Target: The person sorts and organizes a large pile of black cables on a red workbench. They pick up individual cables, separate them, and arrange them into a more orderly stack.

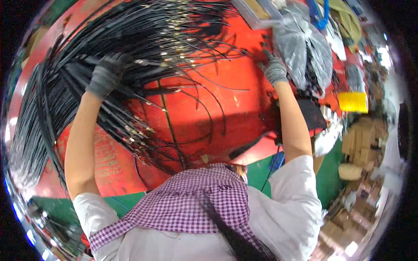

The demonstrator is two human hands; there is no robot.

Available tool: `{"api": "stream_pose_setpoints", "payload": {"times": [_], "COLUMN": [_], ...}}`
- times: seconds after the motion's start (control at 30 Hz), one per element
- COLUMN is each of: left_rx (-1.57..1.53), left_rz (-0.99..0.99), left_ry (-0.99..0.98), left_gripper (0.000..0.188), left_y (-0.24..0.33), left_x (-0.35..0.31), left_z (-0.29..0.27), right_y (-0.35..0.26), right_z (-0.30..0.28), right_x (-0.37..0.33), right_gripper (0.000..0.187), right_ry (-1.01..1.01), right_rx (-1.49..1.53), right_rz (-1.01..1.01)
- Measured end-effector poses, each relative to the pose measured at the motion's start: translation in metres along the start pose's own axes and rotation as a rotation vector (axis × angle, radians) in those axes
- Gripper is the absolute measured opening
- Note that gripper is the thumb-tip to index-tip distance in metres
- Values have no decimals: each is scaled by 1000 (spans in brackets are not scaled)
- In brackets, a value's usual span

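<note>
the work looks only partly in order, judging by how the black cables (117,19) lie. most are gathered in one thick heap over the upper left of the red table (244,100), roughly side by side, their shiny metal ends (172,30) forming a loose band. a smaller bundle (115,114) slants down to the right from under the heap, its ends fanned out, and a few loose strands (211,115) curl over the middle of the table — these seem the untidy part that is left. whether anything has been finished and set apart, i cannot tell.

the left hand (106,76), in a grey glove, is on the cables, fingers bent over them; the fingertips are blurred among the strands, so i cannot tell how tightly they close or on how many. the right hand (274,69), gloved too, is over the right side of the table with its fingers spread, and no cable shows in it.

close beside the right hand sits a clear plastic bag (300,39) — it crowds that side. a grey tray (257,14) lies at the far edge, a black cloth (305,115) near the right forearm, a yellow box (352,102) farther right, and cardboard boxes (361,139) beyond.
</note>
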State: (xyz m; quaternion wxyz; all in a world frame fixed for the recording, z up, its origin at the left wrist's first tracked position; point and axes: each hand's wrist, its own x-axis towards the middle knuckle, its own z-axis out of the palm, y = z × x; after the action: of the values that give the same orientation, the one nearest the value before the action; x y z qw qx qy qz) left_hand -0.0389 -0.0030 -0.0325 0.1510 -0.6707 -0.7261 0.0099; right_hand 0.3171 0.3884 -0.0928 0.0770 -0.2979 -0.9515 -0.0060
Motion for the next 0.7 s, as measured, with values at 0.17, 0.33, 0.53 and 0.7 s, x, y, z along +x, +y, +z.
{"api": "stream_pose_setpoints", "payload": {"times": [0.17, 0.33, 0.53, 0.7], "left_rx": [27, 74, -124, -244], "left_rz": [-9, 56, -210, -67], "left_ry": [-94, -217, -287, -119], "left_gripper": [21, 27, 26, 28], "left_y": [15, 7, 12, -5], "left_x": [-4, -3, 14, 15], "left_z": [-14, -13, -31, -34], "right_y": [40, -12, -44, -69], "right_z": [-65, -111, -64, -58], "right_x": [-56, -106, -130, -119], "right_gripper": [35, 33, 28, 21], "right_ry": [-227, -601, -538, -245], "right_rx": [183, -185, -497, 549], "right_rz": [241, 118, -186, -53]}}
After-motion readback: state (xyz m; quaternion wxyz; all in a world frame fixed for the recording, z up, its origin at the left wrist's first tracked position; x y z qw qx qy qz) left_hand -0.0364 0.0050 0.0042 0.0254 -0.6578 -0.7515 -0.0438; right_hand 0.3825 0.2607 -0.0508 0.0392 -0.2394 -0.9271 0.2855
